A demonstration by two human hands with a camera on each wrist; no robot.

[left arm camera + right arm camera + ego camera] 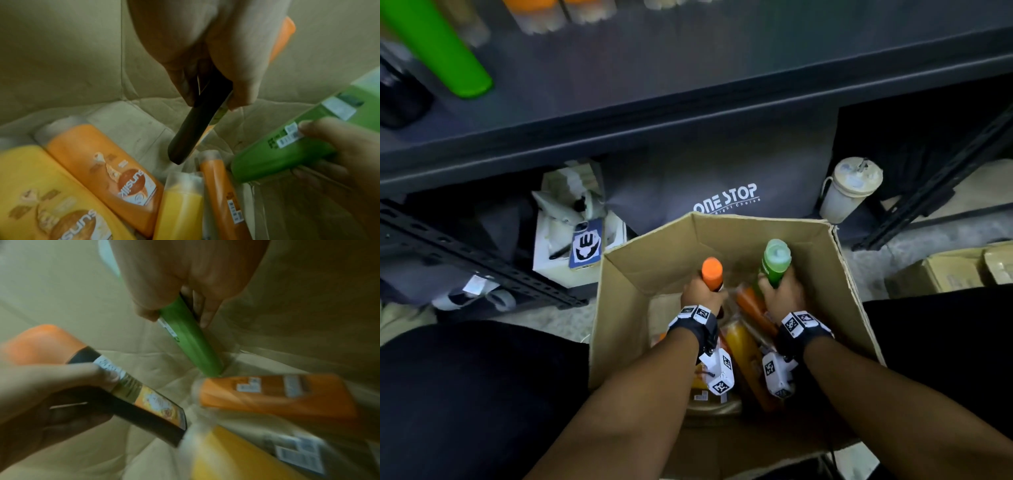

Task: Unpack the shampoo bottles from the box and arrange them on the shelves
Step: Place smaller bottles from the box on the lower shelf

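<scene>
Both hands are down inside an open cardboard box (839,274). My left hand (700,291) grips a black bottle with an orange cap (712,272), held cap up; in the left wrist view its dark body (191,129) sticks out below my fingers. My right hand (779,296) grips a green bottle (775,258), also cap up, seen in the right wrist view as a green body (193,344) reaching toward the box floor. Several orange bottles (102,164) and yellow bottles (180,206) lie flat in the box.
A dark grey shelf (688,68) runs across above the box, with a green bottle (438,48) and other bottles on its left and back. Under it sit a grey "ONE STOP" bag (722,185), a white lidded cup (849,188) and a white box with a phone (585,243).
</scene>
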